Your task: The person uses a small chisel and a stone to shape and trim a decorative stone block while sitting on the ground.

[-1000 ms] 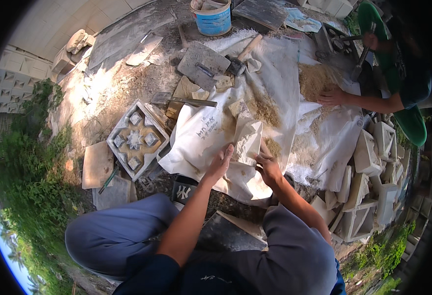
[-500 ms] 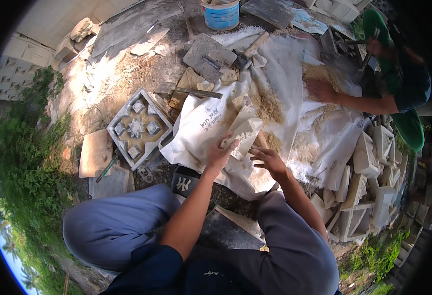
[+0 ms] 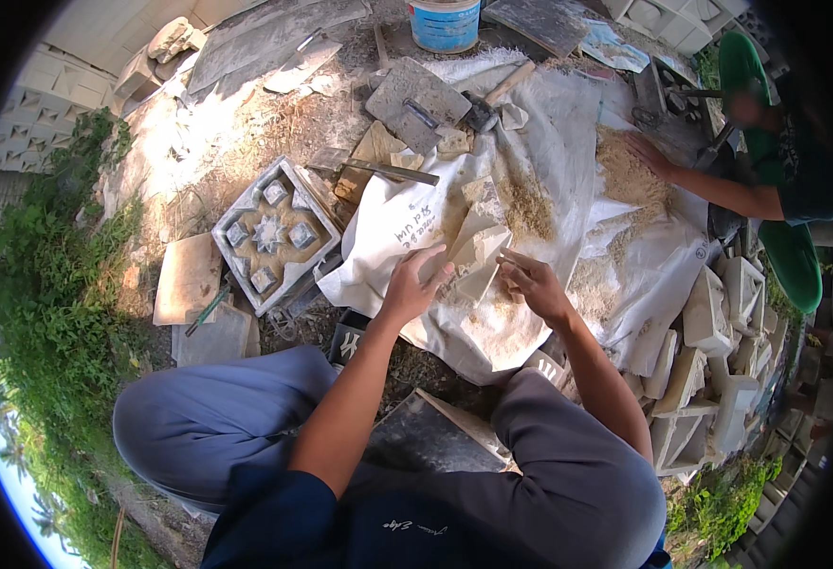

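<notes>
A pale angular cast block (image 3: 479,254) leans on the white sheet (image 3: 388,270) in front of me. My left hand (image 3: 412,289) is at its left side, thumb and fingers apart, with nothing visible in the grasp. To the block's right, my right hand (image 3: 538,287) has fingers and thumb drawn together by the edge. Whatever it may hold is too small to make out. Just beyond stands another pale chunk (image 3: 482,194), with sandy powder (image 3: 528,204) scattered beside it.
At left lies a patterned star mould (image 3: 269,237). A hammer (image 3: 481,112), a trowel (image 3: 418,112) and a flat metal bar (image 3: 393,171) lie farther off. A blue bucket (image 3: 445,27) stands at the back. Cast blocks (image 3: 710,360) are piled right; a co-worker's hand (image 3: 650,155) touches powder.
My left hand has loosened from the block and moved slightly left; the block now sits lower against the sheet. My right hand's fingers have drawn together. The co-worker's hand has shifted away.
</notes>
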A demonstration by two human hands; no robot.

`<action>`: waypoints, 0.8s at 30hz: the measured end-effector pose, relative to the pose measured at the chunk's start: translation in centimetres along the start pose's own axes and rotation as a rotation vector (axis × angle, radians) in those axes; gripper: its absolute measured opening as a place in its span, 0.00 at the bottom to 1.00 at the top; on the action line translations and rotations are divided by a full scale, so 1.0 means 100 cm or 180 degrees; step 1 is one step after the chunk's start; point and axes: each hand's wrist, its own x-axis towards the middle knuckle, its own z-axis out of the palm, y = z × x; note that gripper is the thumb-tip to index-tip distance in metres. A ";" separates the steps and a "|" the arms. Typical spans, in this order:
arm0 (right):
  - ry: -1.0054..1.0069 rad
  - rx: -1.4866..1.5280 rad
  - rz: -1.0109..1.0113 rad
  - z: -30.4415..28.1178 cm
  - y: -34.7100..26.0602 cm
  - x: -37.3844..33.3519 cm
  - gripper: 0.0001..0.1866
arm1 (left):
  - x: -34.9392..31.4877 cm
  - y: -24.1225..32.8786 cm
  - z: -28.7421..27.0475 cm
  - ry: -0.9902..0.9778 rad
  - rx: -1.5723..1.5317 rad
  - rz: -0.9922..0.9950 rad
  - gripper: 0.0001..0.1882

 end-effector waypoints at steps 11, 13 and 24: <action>-0.0335 -0.2480 -0.1672 0.012 -0.255 -0.004 0.25 | 0.002 0.086 -0.154 0.1224 0.0966 0.0745 0.13; -0.0156 -0.3251 -0.1561 0.045 -0.280 0.023 0.27 | -0.008 0.085 -0.193 0.0939 0.0926 0.0282 0.14; -0.1507 -0.2903 -0.2521 0.255 -0.209 0.095 0.32 | -0.152 -0.100 -0.324 0.1866 0.2812 -0.1584 0.21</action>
